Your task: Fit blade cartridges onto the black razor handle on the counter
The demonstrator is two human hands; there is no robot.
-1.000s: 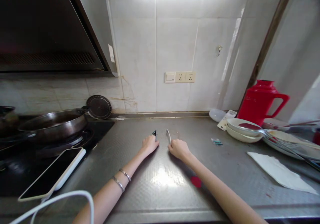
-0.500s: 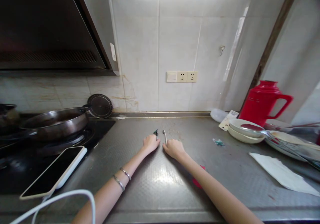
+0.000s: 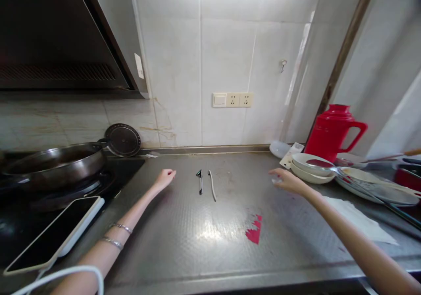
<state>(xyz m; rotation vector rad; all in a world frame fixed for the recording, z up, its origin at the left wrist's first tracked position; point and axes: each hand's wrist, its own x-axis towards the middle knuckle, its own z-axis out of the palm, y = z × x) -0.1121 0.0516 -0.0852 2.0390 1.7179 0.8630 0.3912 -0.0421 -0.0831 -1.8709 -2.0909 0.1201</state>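
Side by side on the steel countertop (image 3: 184,233) lie a small razor-like tool (image 3: 200,184) with a dark green T-shaped head and a white, slightly bent stick (image 3: 212,186) with a dark tip, perhaps a toothbrush. My left hand (image 3: 165,179) is held left of them, fingers curled in, nothing visible inside. Over to the right, my right hand (image 3: 287,181) has its fingers closed on a small clear plastic packet (image 3: 276,180), mostly hidden under the fingertips. Between the arms, nearer the front, is a torn red piece (image 3: 254,230).
On the left, a phone (image 3: 55,233) with a white cable lies by the stove, below a steel pan (image 3: 59,165). To the right stand a red thermos (image 3: 330,132), stacked white bowls (image 3: 311,176), plates with utensils, and a white napkin (image 3: 360,220).
Both hands have let go of the two slim items, which now lie on the counter. My left hand moved left; my right hand moved right to the plastic packet. The view shifted slightly right.
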